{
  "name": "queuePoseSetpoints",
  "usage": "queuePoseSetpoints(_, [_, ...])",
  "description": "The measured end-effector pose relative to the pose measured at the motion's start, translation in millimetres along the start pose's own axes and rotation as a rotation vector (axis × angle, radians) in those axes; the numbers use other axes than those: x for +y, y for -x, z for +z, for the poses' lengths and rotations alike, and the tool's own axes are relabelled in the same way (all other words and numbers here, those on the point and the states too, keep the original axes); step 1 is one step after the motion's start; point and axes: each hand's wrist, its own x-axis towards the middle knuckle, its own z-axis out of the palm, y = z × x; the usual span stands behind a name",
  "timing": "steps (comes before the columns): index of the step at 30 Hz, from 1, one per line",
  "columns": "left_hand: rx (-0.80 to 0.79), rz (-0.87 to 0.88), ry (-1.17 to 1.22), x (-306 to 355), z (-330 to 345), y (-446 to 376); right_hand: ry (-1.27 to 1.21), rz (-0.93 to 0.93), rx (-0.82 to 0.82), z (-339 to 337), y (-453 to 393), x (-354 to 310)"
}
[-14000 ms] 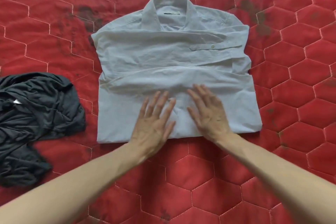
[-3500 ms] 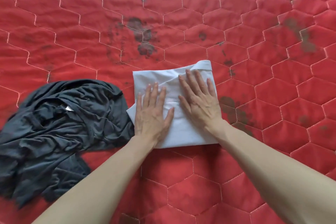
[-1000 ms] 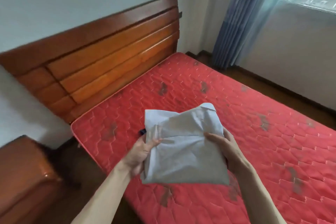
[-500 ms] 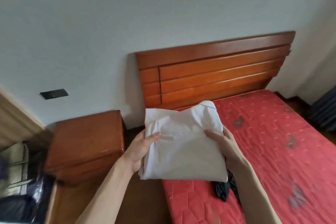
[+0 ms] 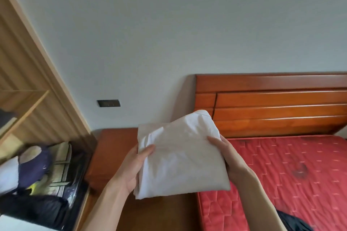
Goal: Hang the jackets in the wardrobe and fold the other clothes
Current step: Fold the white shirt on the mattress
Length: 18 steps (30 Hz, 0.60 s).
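Spanning both hands, folded shirt (image 5: 180, 157) sits between left grip (image 5: 134, 169) and right grip (image 5: 228, 157).

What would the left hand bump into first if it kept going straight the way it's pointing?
Probably the bedside cabinet ahead, then the wall. The left hand, gripping the folded white shirt, points up and away; depth is unclear.

Shirt (image 5: 180, 157): white, folded into a compact, slightly puffy rectangle, held up in the air and tilted, collar end highest at the upper right.
Position: in front of the wooden nightstand (image 5: 110, 155) and the near corner of the bed.
Dark garment (image 5: 294, 222): black, crumpled, only partly in view on the red mattress (image 5: 291, 174) at the lower right edge.
Wardrobe (image 5: 32, 88): light wood, open, at left; blurred clothes inside.
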Motion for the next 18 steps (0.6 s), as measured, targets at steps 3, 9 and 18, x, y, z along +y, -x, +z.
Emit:
queuePoseSetpoints(3, [0.044,0.021,0.047,12.5,-22.5,-11.0,-0.026,0.024,-0.079,21.0,-23.6,-7.6])
queuePoseSetpoints(9, [0.170,0.057,0.111,34.1,-56.5,-39.6,-0.021,0.051,-0.191,58.2,-86.7,-25.5])
queuePoseSetpoints(18, [0.449,0.172,0.171,78.0,-107.7,-80.4,0.026,0.154,-0.374,118.2,-224.1,-41.1])
